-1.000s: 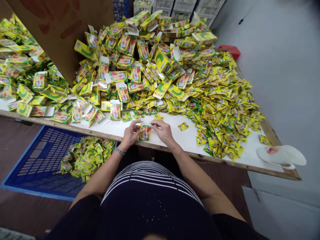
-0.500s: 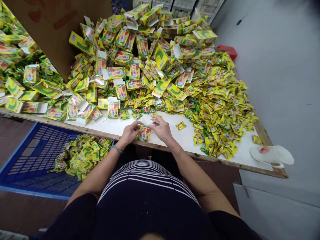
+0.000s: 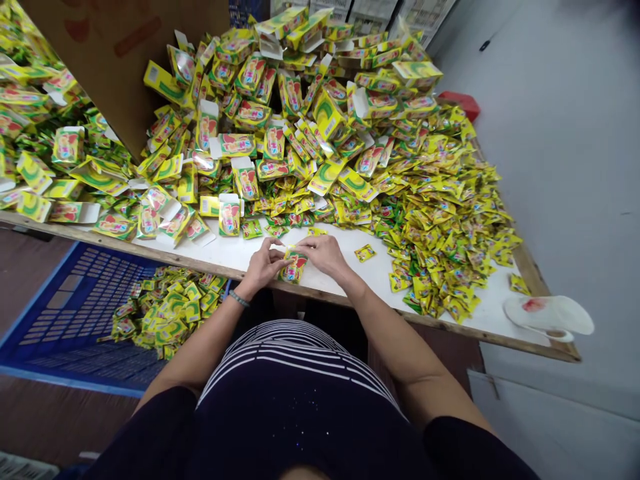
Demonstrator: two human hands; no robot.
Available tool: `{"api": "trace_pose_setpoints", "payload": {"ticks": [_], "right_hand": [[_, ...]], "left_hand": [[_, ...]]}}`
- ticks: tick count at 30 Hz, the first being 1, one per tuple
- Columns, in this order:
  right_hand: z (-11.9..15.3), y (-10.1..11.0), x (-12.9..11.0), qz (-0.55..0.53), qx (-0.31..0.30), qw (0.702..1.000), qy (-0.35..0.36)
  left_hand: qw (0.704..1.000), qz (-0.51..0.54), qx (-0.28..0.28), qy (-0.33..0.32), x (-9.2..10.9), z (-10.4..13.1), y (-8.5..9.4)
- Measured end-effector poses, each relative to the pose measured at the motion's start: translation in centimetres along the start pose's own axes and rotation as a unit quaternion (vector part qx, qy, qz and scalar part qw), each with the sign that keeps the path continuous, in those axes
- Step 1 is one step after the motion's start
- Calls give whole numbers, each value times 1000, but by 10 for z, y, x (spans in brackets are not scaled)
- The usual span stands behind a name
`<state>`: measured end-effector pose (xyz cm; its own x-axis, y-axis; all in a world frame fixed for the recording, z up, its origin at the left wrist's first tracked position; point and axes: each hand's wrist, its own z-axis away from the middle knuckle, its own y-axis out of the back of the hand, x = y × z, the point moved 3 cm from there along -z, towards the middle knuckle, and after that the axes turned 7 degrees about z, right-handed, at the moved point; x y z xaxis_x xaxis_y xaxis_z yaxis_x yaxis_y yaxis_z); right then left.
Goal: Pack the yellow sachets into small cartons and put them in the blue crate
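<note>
At the front edge of the table I have a small yellow and green candy box (image 3: 295, 269) with red print. My left hand (image 3: 261, 268), a beaded bracelet at its wrist, grips the box along its left side. The fingers of my right hand (image 3: 325, 256) pinch the box's upper end, close to the left fingertips. A yellow sachet (image 3: 317, 231) lies just beyond the right fingers, and another single sachet (image 3: 365, 253) lies to their right. Several open boxes, such as a carton with a raised white flap (image 3: 229, 217), stand left of my hands.
A large heap of boxes (image 3: 275, 140) fills the table's back, with a pile of sachets (image 3: 440, 233) on the right. A white scoop (image 3: 547, 313) rests at the right corner. Below left, a blue crate (image 3: 60, 333) holds filled packs. A cardboard panel (image 3: 100, 60) divides the heaps.
My right fingers have come down onto the box's upper end, and the white flap seen there no longer shows. The whole view has shifted slightly.
</note>
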<state>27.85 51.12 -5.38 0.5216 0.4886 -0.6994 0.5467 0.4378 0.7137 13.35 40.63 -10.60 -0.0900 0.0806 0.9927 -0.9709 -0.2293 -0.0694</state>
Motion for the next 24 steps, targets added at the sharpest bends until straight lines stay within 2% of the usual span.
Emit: {"api": "trace_pose_setpoints", "payload": {"ticks": [4,8,10,13,15,17,20,22,24], "right_hand": [[-15,8,2,-22,-78,997,-3],[-18,11,5,-20,-124,991,43],[-11,7,9,-28,-124,988,83],[7,-2,14,-3,-30,989,147],[20,-10,13,46,48,982,178],[30,-19,9,94,97,971,195],[37,-28,2,108,135,965,196],[37,-31,2,68,143,972,174],[34,-31,8,5,146,981,125]], "left_hand": [[1000,-23,9,-11,1,0,2],[1000,-25,9,-10,-1,1,2],[1000,-24,4,-17,-1,1,1],[998,-51,3,-42,1,4,0],[995,-82,8,-59,3,6,0],[989,-125,13,-76,4,7,1],[978,-181,26,-104,3,7,-2],[976,-182,38,-116,3,6,-6],[977,-168,49,-123,8,6,-9]]}}
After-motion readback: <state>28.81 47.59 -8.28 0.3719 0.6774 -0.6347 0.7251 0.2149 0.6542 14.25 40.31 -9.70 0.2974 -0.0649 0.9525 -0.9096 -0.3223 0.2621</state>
